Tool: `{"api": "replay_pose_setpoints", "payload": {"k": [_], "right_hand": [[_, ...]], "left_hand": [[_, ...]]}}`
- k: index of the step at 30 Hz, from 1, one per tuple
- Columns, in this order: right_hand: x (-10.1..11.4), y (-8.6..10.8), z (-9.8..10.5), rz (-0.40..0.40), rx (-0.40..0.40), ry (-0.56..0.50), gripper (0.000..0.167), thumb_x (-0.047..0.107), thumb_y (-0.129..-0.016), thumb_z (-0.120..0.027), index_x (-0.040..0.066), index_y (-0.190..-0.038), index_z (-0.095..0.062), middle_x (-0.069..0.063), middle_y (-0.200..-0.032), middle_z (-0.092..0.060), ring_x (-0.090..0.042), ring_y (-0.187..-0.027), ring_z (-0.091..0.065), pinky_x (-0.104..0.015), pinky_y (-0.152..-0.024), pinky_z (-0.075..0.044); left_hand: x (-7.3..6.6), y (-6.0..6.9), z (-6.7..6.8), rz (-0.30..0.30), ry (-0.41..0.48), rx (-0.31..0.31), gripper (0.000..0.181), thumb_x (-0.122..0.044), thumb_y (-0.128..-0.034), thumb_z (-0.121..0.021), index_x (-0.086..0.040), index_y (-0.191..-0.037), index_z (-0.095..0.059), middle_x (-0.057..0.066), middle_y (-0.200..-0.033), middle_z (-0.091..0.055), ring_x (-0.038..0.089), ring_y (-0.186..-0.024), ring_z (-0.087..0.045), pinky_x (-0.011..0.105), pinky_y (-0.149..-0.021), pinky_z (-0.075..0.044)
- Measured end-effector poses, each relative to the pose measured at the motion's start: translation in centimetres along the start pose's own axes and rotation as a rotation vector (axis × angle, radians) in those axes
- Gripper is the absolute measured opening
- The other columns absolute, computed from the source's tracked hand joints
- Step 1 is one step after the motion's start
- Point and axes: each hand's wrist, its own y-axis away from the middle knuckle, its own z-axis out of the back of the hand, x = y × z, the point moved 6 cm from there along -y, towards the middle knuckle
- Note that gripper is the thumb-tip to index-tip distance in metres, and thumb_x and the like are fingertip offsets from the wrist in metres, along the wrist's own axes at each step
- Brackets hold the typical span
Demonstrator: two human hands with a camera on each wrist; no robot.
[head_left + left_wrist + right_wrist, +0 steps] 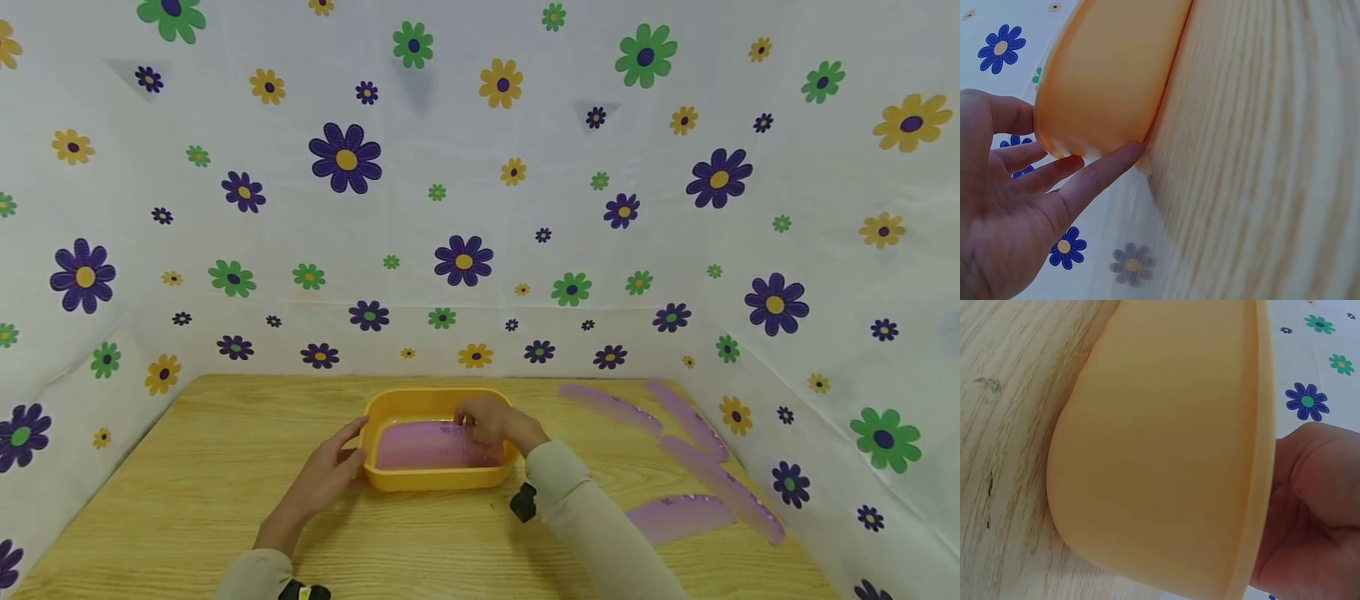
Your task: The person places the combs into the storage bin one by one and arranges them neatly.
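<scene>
A yellow plastic basin (438, 480) stands on the table in the head view, with a translucent purple comb (420, 446) lying inside. My left hand (330, 467) touches the basin's left end; in the left wrist view its fairly straight fingers and thumb rest against the outer wall (1107, 94). Reaching over the right rim, my right hand (491, 419) pinches the comb's spine with curled fingers. In the right wrist view the basin wall (1160, 444) hides those fingertips and the comb; only part of the palm (1316, 512) shows.
Several more purple combs lie on the right of the wooden table (225, 467), including one at the back (611, 406), one near the right edge (723, 487) and one closer to the front (682, 517). A flower-print cloth (465, 208) encloses the back and sides.
</scene>
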Motion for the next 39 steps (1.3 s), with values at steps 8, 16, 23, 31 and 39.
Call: {"api": "replay_pose_setpoints", "payload": {"k": [8, 16, 23, 31, 39], "right_hand": [[-0.5, -0.2, -0.4, -0.072, 0.016, -0.033, 0.02, -0.005, -0.096, -0.064, 0.007, -0.109, -0.074, -0.007, -0.101, -0.066, -0.019, -0.093, -0.056, -0.039, -0.096, -0.057], [-0.7, -0.2, -0.9, -0.136, 0.04, -0.069, 0.024, -0.003, -0.095, -0.066, 0.011, -0.11, -0.077, -0.005, -0.103, -0.07, -0.018, -0.094, -0.059, -0.037, -0.098, -0.059], [-0.6, -0.3, -1.1, -0.118, 0.027, -0.044, 0.009, 0.003, -0.092, -0.075, 0.01, -0.096, -0.079, -0.002, -0.09, -0.071, -0.015, -0.084, -0.059, -0.031, -0.087, -0.06], [-0.9, 0.0, -0.7, -0.154, 0.015, -0.069, 0.005, 0.008, -0.092, -0.076, 0.011, -0.096, -0.078, -0.001, -0.09, -0.069, -0.015, -0.082, -0.058, -0.03, -0.082, -0.059], [-0.6, 1.1, 1.3, -0.049, 0.004, -0.092, 0.015, 0.008, -0.092, -0.076, 0.008, -0.107, -0.076, -0.007, -0.101, -0.072, -0.02, -0.092, -0.063, -0.037, -0.091, -0.061]], "left_hand": [[-0.1, 0.1, -0.1, 0.016, -0.01, -0.007, 0.06, -0.009, -0.1077, -0.048, -0.005, -0.163, -0.026, 0.029, -0.166, -0.028, 0.048, -0.136, -0.055, 0.041, -0.087, -0.065], [0.0, 0.1, -0.1, 0.018, -0.017, -0.006, 0.059, -0.009, -0.1078, -0.048, -0.005, -0.163, -0.026, 0.029, -0.166, -0.028, 0.047, -0.136, -0.055, 0.041, -0.088, -0.065], [0.0, 0.0, -0.1, 0.007, 0.002, -0.001, 0.059, -0.008, -0.1079, -0.047, -0.004, -0.163, -0.026, 0.029, -0.166, -0.028, 0.048, -0.135, -0.055, 0.041, -0.089, -0.065], [0.0, -0.1, -0.1, 0.01, -0.007, 0.0, 0.059, -0.008, -0.1077, -0.048, -0.005, -0.163, -0.026, 0.029, -0.166, -0.027, 0.048, -0.136, -0.055, 0.041, -0.089, -0.065], [0.0, -0.1, -0.1, 0.014, -0.006, -0.007, 0.059, -0.008, -0.1076, -0.049, -0.005, -0.163, -0.027, 0.029, -0.166, -0.028, 0.048, -0.136, -0.055, 0.042, -0.088, -0.065]]}}
